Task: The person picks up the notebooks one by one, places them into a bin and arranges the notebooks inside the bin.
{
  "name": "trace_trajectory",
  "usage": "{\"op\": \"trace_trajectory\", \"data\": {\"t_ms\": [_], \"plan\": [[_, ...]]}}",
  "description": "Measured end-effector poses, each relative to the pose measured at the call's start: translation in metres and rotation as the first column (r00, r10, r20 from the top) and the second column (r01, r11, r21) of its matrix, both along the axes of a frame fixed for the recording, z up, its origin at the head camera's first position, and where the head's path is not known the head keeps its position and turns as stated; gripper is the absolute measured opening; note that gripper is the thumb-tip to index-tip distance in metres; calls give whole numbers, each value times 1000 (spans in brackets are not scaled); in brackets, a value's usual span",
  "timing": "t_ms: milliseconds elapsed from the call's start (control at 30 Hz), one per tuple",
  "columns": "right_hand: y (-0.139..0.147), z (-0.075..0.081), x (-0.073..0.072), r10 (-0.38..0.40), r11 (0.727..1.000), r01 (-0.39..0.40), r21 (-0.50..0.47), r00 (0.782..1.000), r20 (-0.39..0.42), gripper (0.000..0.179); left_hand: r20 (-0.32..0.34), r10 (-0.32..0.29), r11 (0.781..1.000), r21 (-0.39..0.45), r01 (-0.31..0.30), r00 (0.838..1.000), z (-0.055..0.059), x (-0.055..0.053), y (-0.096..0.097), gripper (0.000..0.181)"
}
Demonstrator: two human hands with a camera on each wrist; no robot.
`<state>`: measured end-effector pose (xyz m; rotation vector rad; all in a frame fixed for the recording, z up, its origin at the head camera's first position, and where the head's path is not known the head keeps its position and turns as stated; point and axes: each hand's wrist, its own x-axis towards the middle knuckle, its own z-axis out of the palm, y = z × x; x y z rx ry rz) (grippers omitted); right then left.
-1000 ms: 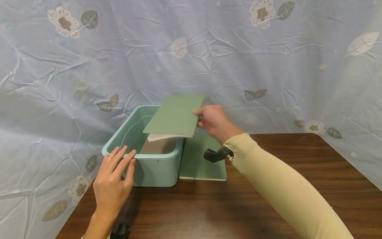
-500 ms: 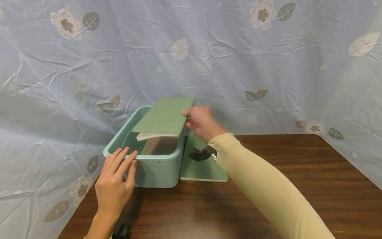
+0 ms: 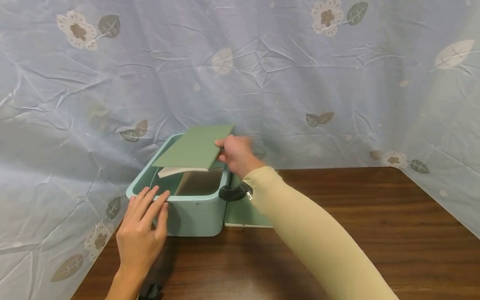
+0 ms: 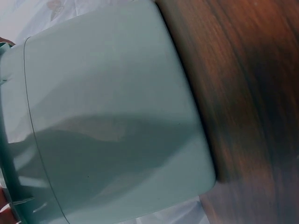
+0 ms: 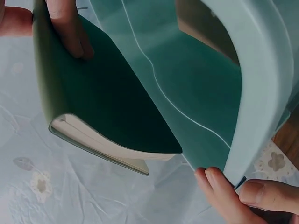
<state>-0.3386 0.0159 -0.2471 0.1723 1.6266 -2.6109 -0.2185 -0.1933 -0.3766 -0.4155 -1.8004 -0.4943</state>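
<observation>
My right hand (image 3: 238, 152) pinches the right edge of a green book (image 3: 193, 146), thumb on the upper cover and fingers beneath. Cream page edges and a bent cover show in the right wrist view. The book hangs tilted over a pale teal bin (image 3: 195, 216), overlapping its back half in the head view. Inside the bin, a brownish flat panel (image 3: 200, 182) leans along the right side. My left hand (image 3: 140, 233) holds the bin's near left rim, fingertips over the top and thumb outside. A second green book (image 3: 247, 214) lies on the table right against the bin, partly hidden by my right forearm.
The dark wooden table (image 3: 356, 216) extends to the right of the bin. A floral grey-blue cloth (image 3: 262, 83) hangs behind and along the left side, close to the bin. Black straps are on both wrists.
My right hand has carried the book leftward and slightly lower, farther over the bin. My right forearm now covers more of the second book. The left hand stays on the rim.
</observation>
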Motion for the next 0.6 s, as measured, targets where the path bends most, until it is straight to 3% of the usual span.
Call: {"op": "trace_trajectory", "data": {"t_ms": [333,600], "plan": [[-14,-5,0,5,999,-4,-40,1000,29,42,1,0,1000,1,0,1000,0,2,-2,24],[-16,-9,-1,-2,1000,2,-19,1000,14,43,-10,0,1000,-7,0,1000,0,1,-1,25]]}}
